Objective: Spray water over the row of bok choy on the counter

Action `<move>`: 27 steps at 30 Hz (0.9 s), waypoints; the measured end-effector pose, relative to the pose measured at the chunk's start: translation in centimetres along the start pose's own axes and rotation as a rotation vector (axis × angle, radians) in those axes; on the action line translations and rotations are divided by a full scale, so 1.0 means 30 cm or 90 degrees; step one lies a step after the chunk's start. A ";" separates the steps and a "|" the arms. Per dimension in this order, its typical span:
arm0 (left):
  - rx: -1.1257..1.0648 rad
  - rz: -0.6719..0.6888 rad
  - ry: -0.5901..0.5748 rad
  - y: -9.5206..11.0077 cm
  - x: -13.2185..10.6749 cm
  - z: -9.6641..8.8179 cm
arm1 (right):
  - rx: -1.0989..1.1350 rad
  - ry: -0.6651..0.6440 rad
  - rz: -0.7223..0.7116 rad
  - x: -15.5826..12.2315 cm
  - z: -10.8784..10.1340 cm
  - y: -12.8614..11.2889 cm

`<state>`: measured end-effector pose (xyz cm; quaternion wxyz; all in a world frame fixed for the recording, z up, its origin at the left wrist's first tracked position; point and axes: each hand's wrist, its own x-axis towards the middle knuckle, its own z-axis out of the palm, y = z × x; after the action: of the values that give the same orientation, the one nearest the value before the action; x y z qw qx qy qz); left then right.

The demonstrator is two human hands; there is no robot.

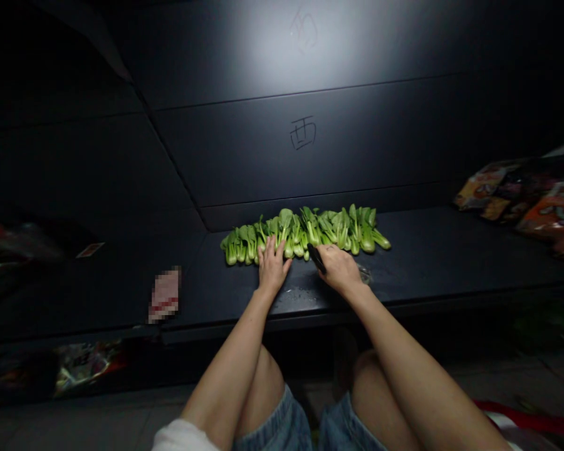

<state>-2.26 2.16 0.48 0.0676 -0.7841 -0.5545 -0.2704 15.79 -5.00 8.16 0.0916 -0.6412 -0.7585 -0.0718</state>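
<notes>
A long row of green bok choy (pixel 341 232) lies on the dark shelf, leaves toward the back panel and pale stem ends toward me. My left hand (pixel 271 266) rests with its fingers spread over the stem ends left of the row's middle. My right hand (pixel 339 266) is closed around a slim black object (pixel 316 259), held close in front of the stems; most of it is hidden, so its kind is unclear. Beside that hand, a clear shiny patch (pixel 365 274) shows on the shelf. Water droplets (pixel 301 295) wet the surface between my forearms.
Colourful snack packets (pixel 491 188) are piled at the right end of the shelf (pixel 423 250). A blurred-out card (pixel 165 294) lies to the left, near more packages (pixel 23 241). Behind the row stands a dark panel (pixel 244 150) with a handwritten character. A shiny packet (pixel 87 363) sits lower left.
</notes>
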 end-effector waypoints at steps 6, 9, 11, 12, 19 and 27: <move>-0.003 -0.003 0.002 -0.003 -0.006 0.001 | -0.018 -0.002 0.042 0.006 -0.008 -0.014; -0.005 -0.005 0.005 -0.002 -0.007 0.003 | -0.020 -0.002 0.050 0.004 -0.009 -0.008; -0.006 -0.008 0.001 0.000 -0.008 0.004 | -0.029 -0.009 0.062 0.001 -0.010 -0.005; -0.007 -0.010 0.000 0.001 -0.008 0.004 | -0.036 -0.014 0.065 -0.001 -0.011 -0.005; -0.013 -0.007 0.009 -0.001 -0.013 0.005 | -0.085 -0.036 0.049 0.002 0.006 -0.001; -0.010 -0.013 0.009 0.003 -0.015 0.003 | -0.070 -0.029 0.049 0.015 0.011 0.015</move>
<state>-2.25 1.79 0.18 0.0626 -0.7771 -0.5596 -0.2810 16.13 -4.41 7.92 0.0419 -0.6756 -0.7299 -0.0951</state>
